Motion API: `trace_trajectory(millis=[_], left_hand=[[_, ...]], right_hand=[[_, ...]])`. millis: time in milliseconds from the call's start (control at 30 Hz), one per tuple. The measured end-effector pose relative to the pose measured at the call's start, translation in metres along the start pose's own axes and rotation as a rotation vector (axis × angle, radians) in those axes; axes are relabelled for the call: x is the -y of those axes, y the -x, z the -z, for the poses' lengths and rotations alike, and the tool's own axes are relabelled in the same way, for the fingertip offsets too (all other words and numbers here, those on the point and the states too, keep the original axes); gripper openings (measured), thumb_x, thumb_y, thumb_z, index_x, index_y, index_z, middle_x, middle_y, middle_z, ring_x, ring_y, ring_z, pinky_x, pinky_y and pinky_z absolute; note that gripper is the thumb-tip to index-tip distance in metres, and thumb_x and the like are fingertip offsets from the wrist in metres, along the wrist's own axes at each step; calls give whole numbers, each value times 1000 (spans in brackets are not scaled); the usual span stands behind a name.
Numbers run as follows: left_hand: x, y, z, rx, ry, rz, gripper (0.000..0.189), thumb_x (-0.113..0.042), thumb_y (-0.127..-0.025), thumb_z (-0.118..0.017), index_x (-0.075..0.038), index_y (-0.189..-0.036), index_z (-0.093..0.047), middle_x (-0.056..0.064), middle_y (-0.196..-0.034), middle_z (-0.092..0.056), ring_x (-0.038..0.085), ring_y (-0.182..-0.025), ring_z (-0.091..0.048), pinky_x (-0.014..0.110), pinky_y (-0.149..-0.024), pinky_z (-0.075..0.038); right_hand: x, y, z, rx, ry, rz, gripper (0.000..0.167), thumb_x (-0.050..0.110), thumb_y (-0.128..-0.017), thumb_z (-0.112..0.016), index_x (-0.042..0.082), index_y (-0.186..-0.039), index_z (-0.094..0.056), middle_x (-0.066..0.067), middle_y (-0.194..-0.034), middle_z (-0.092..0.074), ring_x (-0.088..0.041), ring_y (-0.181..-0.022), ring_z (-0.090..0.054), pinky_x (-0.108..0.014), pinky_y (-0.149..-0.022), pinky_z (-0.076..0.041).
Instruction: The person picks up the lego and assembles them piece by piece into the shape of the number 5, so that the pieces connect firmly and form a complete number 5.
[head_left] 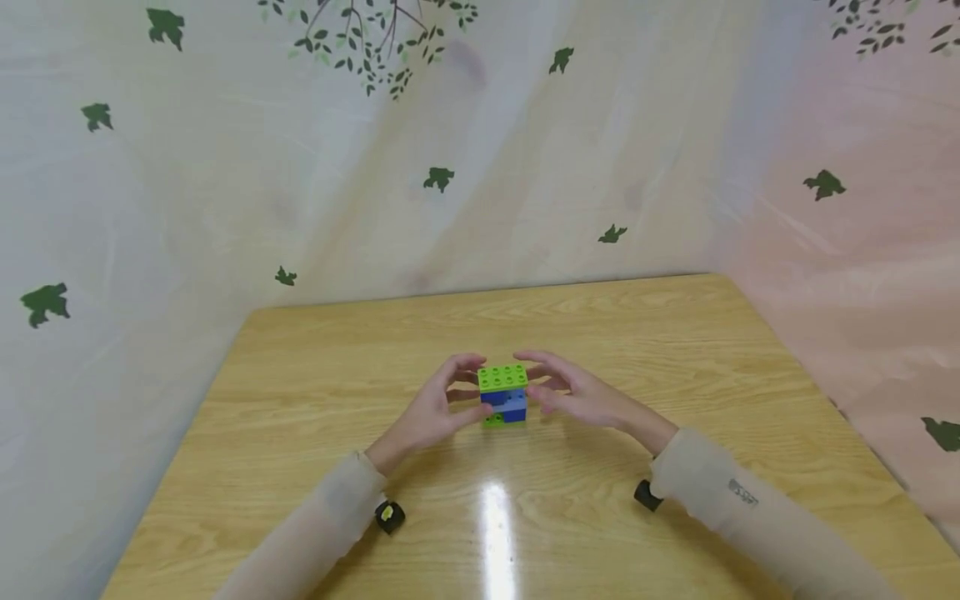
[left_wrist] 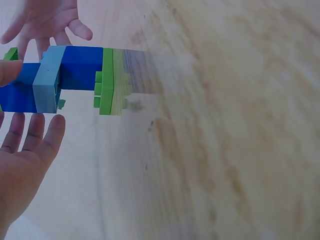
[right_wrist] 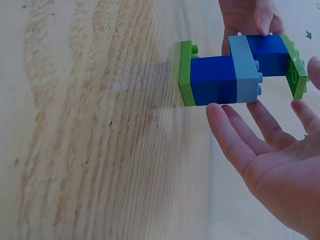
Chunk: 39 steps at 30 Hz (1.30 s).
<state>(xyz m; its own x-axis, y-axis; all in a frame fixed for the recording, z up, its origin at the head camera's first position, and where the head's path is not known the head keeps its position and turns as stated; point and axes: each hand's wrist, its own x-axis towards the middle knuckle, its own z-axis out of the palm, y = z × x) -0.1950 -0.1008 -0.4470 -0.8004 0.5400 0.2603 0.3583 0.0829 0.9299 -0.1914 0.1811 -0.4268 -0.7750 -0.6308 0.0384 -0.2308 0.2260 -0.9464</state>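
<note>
A stack of toy building bricks stands on the table, a lime-green plate [head_left: 502, 379] on top. Under it come an upper dark blue brick [right_wrist: 270, 57], a light blue brick [right_wrist: 245, 70], a lower dark blue brick [right_wrist: 213, 80] and a green base plate [right_wrist: 185, 75]. The blue bricks are offset to opposite sides. My left hand [head_left: 433, 408] curves loosely around the left side, its thumb tip at the front of the bricks and its fingers spread. My right hand [head_left: 588, 398] stands at the right side, palm towards the stack, fingers loosely bent with tips close beside it.
The wooden table [head_left: 337, 358] reflects a bright light strip in front of the stack. Behind and beside it hangs a pale cloth [head_left: 525, 183] printed with leaves and green birds. Dark wrist devices [head_left: 390, 515] sit at both sleeve cuffs.
</note>
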Motion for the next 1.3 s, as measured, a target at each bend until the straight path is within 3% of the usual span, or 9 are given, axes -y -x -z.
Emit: trace_trajectory(millis=[300,500,700,933,1067,1300], left_hand=[[-6,0,2,15,27,31,52,0,-92,-74,-2,-138,-50,11,-124,-59,28,-116,-58,47,-98,-53],[-6,-1,3,25,38,59,48,-2,-91,-75,-8,-134,-53,11,-124,-60,28,-115,-59,46,-97,-53],[-5,0,4,20,38,37,48,0,-90,-75,-6,-133,-54,13,-122,-62,30,-113,-60,46,-94,-55],[-4,-1,5,14,64,59,47,0,-90,-76,-5,-132,-56,13,-122,-62,30,-113,-59,41,-95,-55],[-8,-3,9,15,86,94,48,-2,-89,-77,-5,-133,-57,14,-122,-62,32,-115,-59,43,-97,-54],[-28,-8,23,41,83,209,50,-21,-92,-77,-15,-137,-57,8,-126,-62,28,-116,-60,44,-97,-52]], right_hand=[[-1,-3,-2,0,-10,-9,50,27,-108,-53,17,-155,-37,-26,-146,-46,-38,-121,-60,-53,-88,-57],[2,-3,-4,4,-5,-23,49,29,-109,-51,14,-154,-38,-25,-144,-48,-36,-118,-62,-53,-88,-57],[1,-4,-4,12,-16,-24,51,28,-108,-51,10,-154,-37,-26,-143,-48,-36,-118,-62,-54,-88,-57],[1,-5,-3,8,-20,-27,50,27,-108,-52,10,-153,-39,-23,-142,-50,-35,-118,-61,-53,-89,-57],[6,-6,-3,7,-30,-25,48,27,-109,-51,9,-152,-39,-22,-139,-52,-35,-118,-61,-55,-91,-56],[27,-14,4,-5,-22,-20,47,30,-109,-48,6,-149,-41,-23,-130,-58,-33,-110,-65,-56,-88,-57]])
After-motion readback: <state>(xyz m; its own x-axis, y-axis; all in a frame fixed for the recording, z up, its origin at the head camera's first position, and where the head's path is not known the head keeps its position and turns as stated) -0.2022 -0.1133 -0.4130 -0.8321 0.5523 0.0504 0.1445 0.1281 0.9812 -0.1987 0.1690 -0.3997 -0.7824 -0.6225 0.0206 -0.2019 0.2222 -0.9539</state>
